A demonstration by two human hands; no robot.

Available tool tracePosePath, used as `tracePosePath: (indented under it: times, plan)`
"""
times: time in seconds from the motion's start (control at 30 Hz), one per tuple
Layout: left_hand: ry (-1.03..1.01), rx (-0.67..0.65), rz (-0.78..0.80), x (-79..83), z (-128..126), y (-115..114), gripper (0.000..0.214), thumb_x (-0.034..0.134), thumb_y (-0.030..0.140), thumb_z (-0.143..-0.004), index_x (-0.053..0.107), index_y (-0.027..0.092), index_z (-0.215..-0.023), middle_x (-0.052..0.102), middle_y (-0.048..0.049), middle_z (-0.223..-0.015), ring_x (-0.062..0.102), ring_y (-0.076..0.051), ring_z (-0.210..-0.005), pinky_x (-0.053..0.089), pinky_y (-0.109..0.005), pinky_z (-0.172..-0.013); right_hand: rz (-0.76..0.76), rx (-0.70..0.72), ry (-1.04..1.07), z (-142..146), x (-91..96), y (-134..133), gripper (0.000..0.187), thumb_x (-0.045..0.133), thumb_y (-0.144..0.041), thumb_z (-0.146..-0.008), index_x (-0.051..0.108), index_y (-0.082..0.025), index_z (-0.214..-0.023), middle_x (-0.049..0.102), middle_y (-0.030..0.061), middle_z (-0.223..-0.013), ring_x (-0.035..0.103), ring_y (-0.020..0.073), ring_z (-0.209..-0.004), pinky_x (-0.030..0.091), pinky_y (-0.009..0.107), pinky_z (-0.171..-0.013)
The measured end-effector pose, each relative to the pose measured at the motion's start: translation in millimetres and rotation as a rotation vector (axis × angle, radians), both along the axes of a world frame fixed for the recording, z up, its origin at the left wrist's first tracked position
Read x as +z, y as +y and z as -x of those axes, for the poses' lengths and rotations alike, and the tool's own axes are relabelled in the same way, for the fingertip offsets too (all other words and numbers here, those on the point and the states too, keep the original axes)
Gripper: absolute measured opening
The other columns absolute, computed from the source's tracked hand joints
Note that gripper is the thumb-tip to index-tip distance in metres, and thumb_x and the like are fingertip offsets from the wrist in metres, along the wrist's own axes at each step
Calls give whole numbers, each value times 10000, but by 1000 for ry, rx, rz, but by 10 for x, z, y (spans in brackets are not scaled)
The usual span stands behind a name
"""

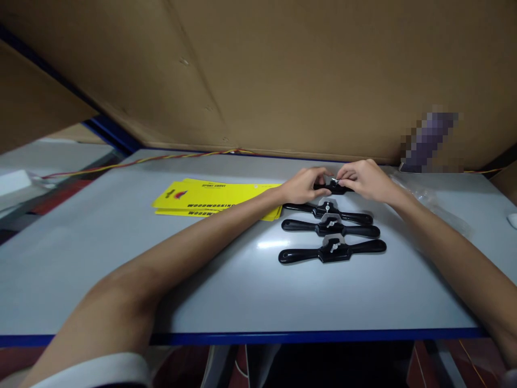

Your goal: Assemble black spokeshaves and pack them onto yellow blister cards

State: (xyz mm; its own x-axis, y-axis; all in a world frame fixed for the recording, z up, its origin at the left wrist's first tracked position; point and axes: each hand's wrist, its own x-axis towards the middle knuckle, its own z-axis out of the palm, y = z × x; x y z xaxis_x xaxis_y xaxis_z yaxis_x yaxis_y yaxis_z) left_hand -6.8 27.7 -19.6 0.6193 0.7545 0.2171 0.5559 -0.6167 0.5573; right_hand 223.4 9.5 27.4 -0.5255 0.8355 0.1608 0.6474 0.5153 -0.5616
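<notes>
Left hand and right hand meet at the far side of a gray worktable, seen from the worker's head camera, closed about the farthest of four black spokeshaves. Its left handle sits between the left thumb and curled fingers, the thumb lying on the near side and the fingers arched over the far side. Opposite, the right hand bends in from the wrist, thumb and forefinger pinched at the silver metal fitting in the tool's middle, the other fingers folded.

Left forearm stretches diagonally from a white sleeve cuff, elbow bent, passing across the near edge of yellow "Woodworking" cards stacked to the left. Right forearm slants in from the lower right corner, beside a clear plastic bag.

Three more spokeshaves lie in a row nearer the worker: one just before the hands, a middle one and the nearest, their handles pointing left and right. Brown cardboard walls the back.
</notes>
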Motion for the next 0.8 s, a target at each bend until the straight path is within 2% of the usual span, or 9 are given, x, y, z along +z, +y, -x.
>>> tracePosePath:
  times: [0.13, 0.3, 0.4, 0.5, 0.6, 0.7, 0.8]
  plan:
    - [7, -3, -16, -8, -4, -6, 429, 682, 432, -886, 667, 131, -1192, 662, -40, -888, 584, -190, -783, 447, -308, -766, -55, -2, -6, -6, -2, 12, 102, 678, -164, -879, 769, -208, -867, 827, 62, -902, 792, 277, -939, 570, 427, -921]
    - [11, -10, -27, -17, 1, -1, 437, 680, 430, -898, 663, 140, -1224, 665, -42, -896, 582, -190, -777, 456, -311, -765, -37, 5, 59, -8, -24, 5, 98, 653, -154, -882, 712, -226, -850, 810, 56, -899, 781, 279, -943, 576, 450, -933]
    - [8, -18, -26, -18, 5, -1, 430, 675, 427, -901, 663, 135, -1216, 655, -42, -882, 576, -191, -771, 452, -312, -764, 29, -16, 252, 28, -33, 4, 70, 664, -173, -901, 630, -234, -896, 786, 39, -883, 782, 250, -883, 607, 420, -877]
    - [-2, -28, -25, -14, 5, -4, 465, 674, 426, -894, 658, 129, -1251, 655, -46, -900, 582, -193, -783, 448, -313, -774, 163, -63, 497, 79, -32, 17, 148, 710, -250, -915, 562, -240, -914, 761, 27, -872, 779, 206, -790, 641, 373, -788]
    - [-14, -32, -17, -8, 2, -6, 478, 672, 434, -889, 654, 131, -1258, 656, -44, -901, 582, -191, -785, 441, -306, -768, 269, -102, 637, 98, -32, 32, 208, 751, -299, -894, 568, -240, -970, 749, 20, -884, 775, 191, -792, 660, 366, -771]
    - [-16, -28, 3, -2, -2, -5, 473, 674, 447, -885, 658, 133, -1238, 653, -37, -894, 578, -185, -781, 434, -299, -752, 266, -121, 584, 72, -49, 50, 209, 767, -243, -833, 646, -217, -1002, 751, 31, -898, 754, 194, -812, 653, 376, -792]
    - [-11, -9, 18, -1, -3, 4, 460, 686, 436, -870, 665, 137, -1218, 651, -26, -879, 569, -175, -765, 431, -293, -742, 183, -111, 331, 44, -73, 64, 145, 748, -197, -810, 753, -182, -955, 776, 63, -888, 735, 217, -831, 624, 385, -810]
